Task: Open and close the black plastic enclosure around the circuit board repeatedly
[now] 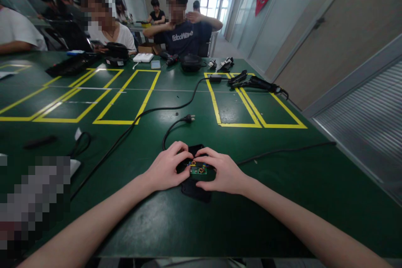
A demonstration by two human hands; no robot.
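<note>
A small green circuit board [198, 170] with copper-wound coils lies between my two hands, over black casing pieces [197, 191]. My left hand [169, 166] is closed on the board's left end, thumb below and fingers above. My right hand [225, 171] curves around the right side with thumb and fingers apart. Its index fingertip is by the board's upper edge, and its thumb lies over the lower casing piece. Whether it presses on the board I cannot tell. Just beyond my hands, a short black cord ends in a power plug [189, 118].
A long black cable [150, 110] crosses the green table [282, 213]. Yellow tape rectangles [240, 125] mark its far half. Black tool-like parts [257, 83], a black case [191, 63] and a white power strip [143, 57] lie at the back. People sit across the table.
</note>
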